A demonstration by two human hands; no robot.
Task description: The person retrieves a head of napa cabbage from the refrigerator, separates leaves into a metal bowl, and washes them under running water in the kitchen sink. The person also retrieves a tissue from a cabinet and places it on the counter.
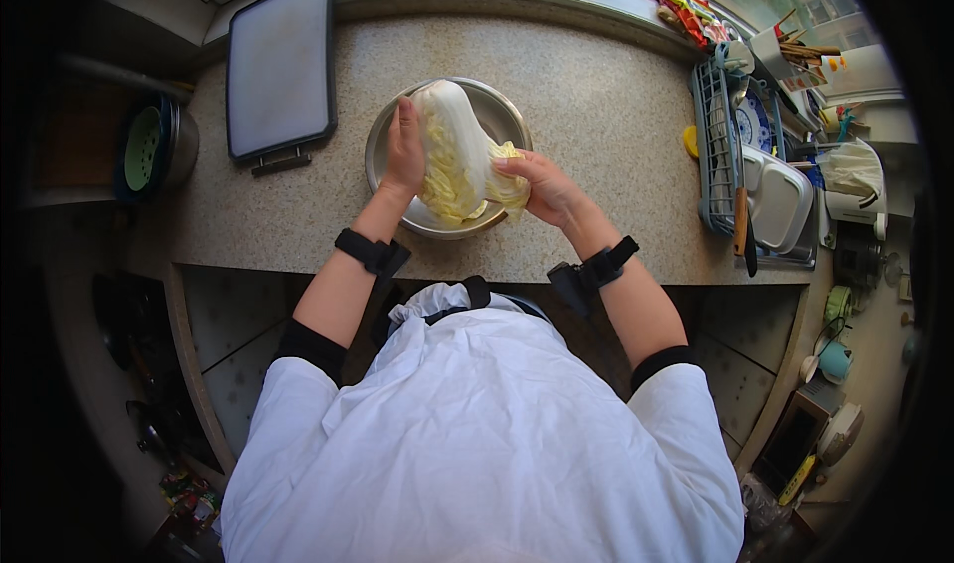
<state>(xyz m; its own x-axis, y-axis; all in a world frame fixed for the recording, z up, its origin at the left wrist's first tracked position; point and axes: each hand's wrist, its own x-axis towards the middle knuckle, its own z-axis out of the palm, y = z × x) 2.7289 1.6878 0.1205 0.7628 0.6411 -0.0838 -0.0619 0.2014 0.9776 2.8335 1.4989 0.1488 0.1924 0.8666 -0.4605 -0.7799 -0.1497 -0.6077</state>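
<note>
A napa cabbage (pixel 452 142) with white ribs and yellow frilled leaves is held over a round metal basin (pixel 507 119) on the speckled countertop. My left hand (pixel 404 149) grips the cabbage along its left side, fingers partly hidden behind it. With thumb and fingers, my right hand (pixel 545 186) pinches a yellow outer leaf (pixel 507 179) at the lower right, which stands out from the head. Some pale leaf shows low in the basin, mostly hidden by the cabbage.
A cutting board (pixel 282 67) lies at the back left of the countertop (pixel 611 131). Stacked basins with a green colander (pixel 143 148) stand at far left. On the right is a blue-grey dish rack (pixel 715 153) with plates and a wooden-handled knife (pixel 740 220).
</note>
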